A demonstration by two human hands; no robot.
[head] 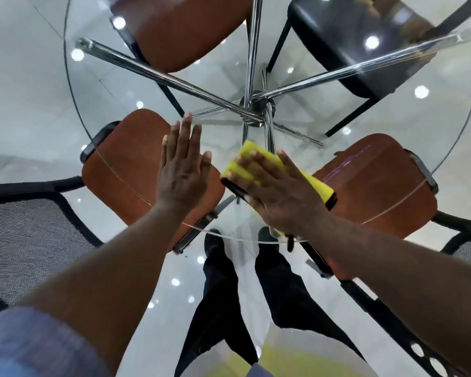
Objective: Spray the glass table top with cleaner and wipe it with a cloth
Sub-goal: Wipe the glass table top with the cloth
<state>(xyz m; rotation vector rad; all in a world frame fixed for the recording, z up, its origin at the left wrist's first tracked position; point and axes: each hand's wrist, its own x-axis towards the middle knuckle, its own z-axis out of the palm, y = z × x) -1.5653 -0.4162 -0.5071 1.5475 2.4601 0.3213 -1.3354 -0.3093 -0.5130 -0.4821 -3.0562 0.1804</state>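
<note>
On the round glass table top (93,85) my left hand (182,172) lies flat at seven o'clock, and my right hand (278,197) presses the yellow cloth (245,159) at six.

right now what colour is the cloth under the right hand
The folded cloth is bright yellow; head view.

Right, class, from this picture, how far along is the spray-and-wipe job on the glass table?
Done: spraying cannot be confirmed, as no bottle or droplets show. In hand: wiping, with the right hand pressing the yellow cloth flat on the glass table top near its near edge, and the left hand flat beside it. Left: probably the far side over the black chair; no wiped boundary shows.
</note>
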